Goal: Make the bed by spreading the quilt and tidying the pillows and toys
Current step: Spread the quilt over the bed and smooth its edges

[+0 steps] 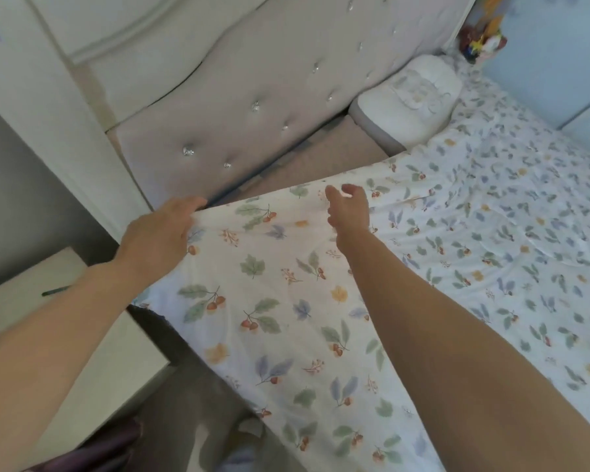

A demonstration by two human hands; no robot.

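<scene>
Left hand (pixel 157 233) gripping quilt (pixel 286 301) top edge at near corner to hold it taut, right hand (pixel 348 207) loose-fingered above same edge, grasping nothing, likely reaching to pull toward headboard (pixel 239 97); quilt spread over bed, pillow (pixel 406 103) uncovered beyond.

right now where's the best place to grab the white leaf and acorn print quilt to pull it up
Grip the white leaf-and-acorn print quilt along its top hem, coming from the headboard side. That edge lies free; the left hand already holds its corner, the right hand hovers open over the hem.
</scene>
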